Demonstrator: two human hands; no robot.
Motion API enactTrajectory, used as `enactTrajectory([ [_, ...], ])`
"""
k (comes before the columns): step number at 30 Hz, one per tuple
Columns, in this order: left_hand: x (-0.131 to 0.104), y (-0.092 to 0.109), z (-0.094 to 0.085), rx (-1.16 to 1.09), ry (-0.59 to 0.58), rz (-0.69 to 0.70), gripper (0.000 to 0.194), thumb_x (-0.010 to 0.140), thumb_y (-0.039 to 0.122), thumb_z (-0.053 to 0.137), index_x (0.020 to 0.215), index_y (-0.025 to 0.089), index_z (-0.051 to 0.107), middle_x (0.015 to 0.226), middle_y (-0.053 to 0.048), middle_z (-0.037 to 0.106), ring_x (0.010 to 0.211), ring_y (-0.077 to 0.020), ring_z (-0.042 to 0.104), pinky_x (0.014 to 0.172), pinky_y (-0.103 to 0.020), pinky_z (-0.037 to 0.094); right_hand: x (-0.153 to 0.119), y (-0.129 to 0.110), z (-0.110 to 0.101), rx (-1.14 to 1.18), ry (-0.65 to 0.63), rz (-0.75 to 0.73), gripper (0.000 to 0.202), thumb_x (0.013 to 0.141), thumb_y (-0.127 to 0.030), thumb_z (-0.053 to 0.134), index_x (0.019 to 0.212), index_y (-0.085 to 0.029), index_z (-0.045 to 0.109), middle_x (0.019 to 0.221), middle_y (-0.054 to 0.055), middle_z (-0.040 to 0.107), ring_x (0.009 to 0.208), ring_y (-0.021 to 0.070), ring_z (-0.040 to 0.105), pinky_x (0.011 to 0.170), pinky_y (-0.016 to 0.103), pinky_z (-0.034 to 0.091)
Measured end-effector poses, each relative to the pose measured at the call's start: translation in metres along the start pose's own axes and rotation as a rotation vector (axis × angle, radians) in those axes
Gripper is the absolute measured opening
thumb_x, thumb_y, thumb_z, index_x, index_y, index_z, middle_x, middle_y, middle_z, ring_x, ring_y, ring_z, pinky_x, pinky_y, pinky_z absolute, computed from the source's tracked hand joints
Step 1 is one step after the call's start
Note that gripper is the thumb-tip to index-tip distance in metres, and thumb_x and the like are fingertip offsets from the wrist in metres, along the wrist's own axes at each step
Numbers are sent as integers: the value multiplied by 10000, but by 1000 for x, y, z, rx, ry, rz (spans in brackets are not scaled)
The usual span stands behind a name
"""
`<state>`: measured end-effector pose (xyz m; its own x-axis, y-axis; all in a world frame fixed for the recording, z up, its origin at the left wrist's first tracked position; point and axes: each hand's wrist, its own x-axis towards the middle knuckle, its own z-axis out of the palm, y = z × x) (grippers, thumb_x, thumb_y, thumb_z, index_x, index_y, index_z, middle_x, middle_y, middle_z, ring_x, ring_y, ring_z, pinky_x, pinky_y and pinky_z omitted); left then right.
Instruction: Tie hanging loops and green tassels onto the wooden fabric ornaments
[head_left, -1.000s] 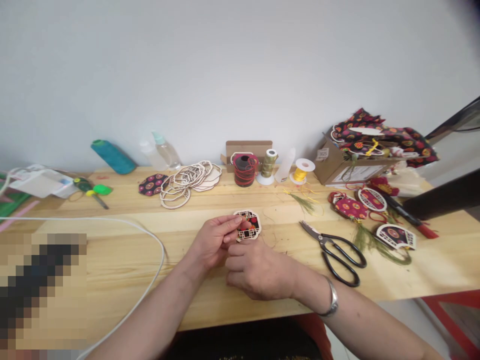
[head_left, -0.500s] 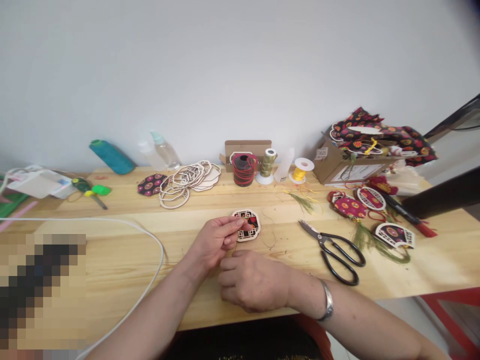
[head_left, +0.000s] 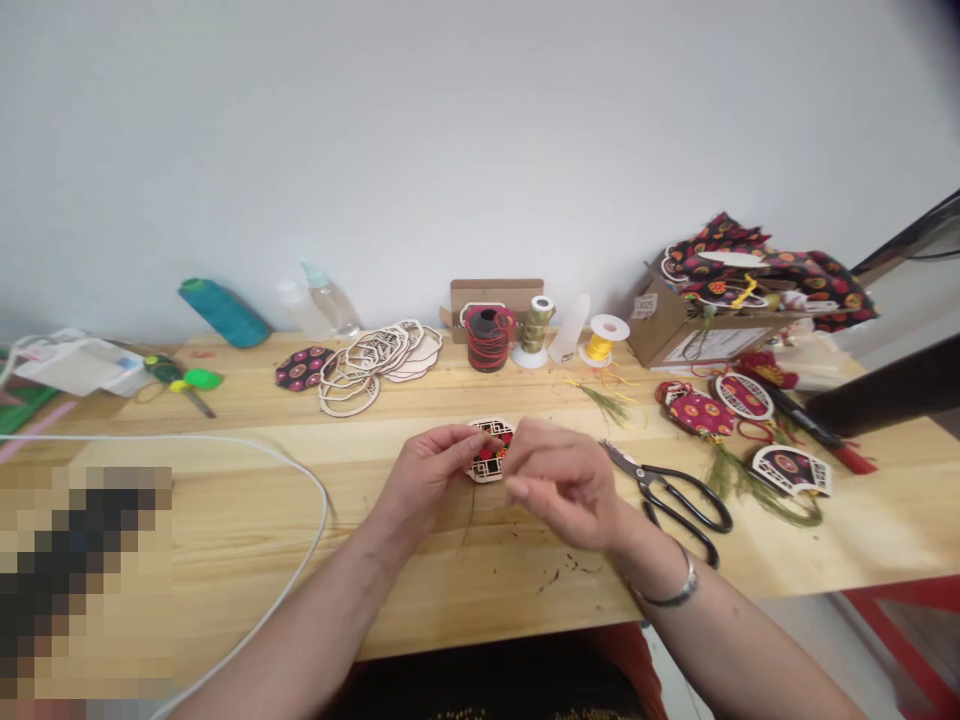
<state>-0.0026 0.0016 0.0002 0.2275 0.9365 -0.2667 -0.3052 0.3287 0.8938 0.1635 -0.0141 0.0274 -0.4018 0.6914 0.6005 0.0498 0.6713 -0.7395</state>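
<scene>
A small wooden-framed fabric ornament (head_left: 489, 466), black and red with a pale lattice, is at the middle of the worktable. My left hand (head_left: 431, 475) is closed, thumb and forefinger pinching at the ornament's left edge. A thin dark thread (head_left: 471, 515) hangs down beside these fingers. My right hand (head_left: 564, 485), wearing a silver bracelet (head_left: 679, 588), hovers at the ornament's right side and covers part of it. Its fingers are curled into a pinch; whatever they hold is too fine to make out. Black-handled scissors (head_left: 651, 480) lie open-bladed to the right, partly behind my right wrist.
Wooden frames (head_left: 379, 350) are piled at the back left. Thread spools (head_left: 487, 340) and a yellow spool (head_left: 600, 346) stand by the wall. Finished ornaments (head_left: 791, 472) with tassels and a fabric-filled box (head_left: 694, 335) are at right. A white cable (head_left: 319, 480) curves across the left.
My right hand has risen and moved right, from below the ornament to beside it. My left hand shifted slightly left and stays pinched. Dark scraps on the table are now uncovered.
</scene>
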Motion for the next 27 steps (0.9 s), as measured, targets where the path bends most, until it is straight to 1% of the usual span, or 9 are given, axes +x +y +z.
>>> enactTrajectory([
  [2,-2,0,1,-18,-18,35,117,688,236,731,753,139,742,739,-63,728,704,-141,624,703,-247,475,4,4,-8,-128,178,82,155,828,-199,566,700,-176,649,730,41,636,697,129,561,677,293,461],
  [3,-2,0,2,-24,-30,39,121,691,236,729,762,139,744,758,-69,733,749,-160,640,746,-269,479,4,7,-9,-156,208,122,96,817,-192,586,766,-178,667,787,49,647,756,141,581,713,304,470],
  [5,-4,-1,2,-37,-57,13,133,688,241,731,775,142,745,760,-73,735,766,-181,654,774,-306,488,4,13,-8,-139,195,205,105,810,-187,602,887,-185,674,903,62,657,867,156,600,786,316,480],
  [7,-4,-2,1,-37,-71,-37,136,678,248,739,773,150,744,735,-60,728,695,-174,655,719,-314,505,3,17,-4,-73,130,274,165,811,-178,600,962,-184,666,952,66,660,893,154,609,788,302,493],
  [12,-3,-3,0,25,-86,-26,109,665,245,741,730,157,742,661,-26,696,455,-62,508,493,-208,409,2,22,2,-45,40,372,161,805,-138,591,935,-159,685,813,40,654,732,121,607,675,252,495],
  [15,-3,-3,1,43,-80,-34,126,665,257,734,731,150,744,603,-26,675,405,-25,373,422,-183,280,2,23,1,-81,48,373,149,794,-101,582,866,-163,696,739,16,638,682,105,598,660,237,483],
  [18,-3,-3,3,77,-54,-44,132,654,265,732,716,149,745,600,-41,677,417,-30,337,414,-197,197,3,22,0,-103,55,373,124,790,-104,585,820,-158,693,707,9,637,659,102,596,646,231,476],
  [23,-3,-3,4,127,-49,-48,169,655,288,721,748,149,744,614,-49,677,405,-34,293,415,-220,154,2,24,2,-214,54,300,116,816,-130,568,760,-153,666,708,16,624,659,106,585,635,227,460],
  [27,-1,-2,4,125,-8,-72,178,618,295,746,678,129,724,545,-33,632,397,-32,320,403,-209,145,5,26,-10,-512,153,206,155,862,-166,504,825,-148,654,813,65,645,770,154,592,709,280,469],
])
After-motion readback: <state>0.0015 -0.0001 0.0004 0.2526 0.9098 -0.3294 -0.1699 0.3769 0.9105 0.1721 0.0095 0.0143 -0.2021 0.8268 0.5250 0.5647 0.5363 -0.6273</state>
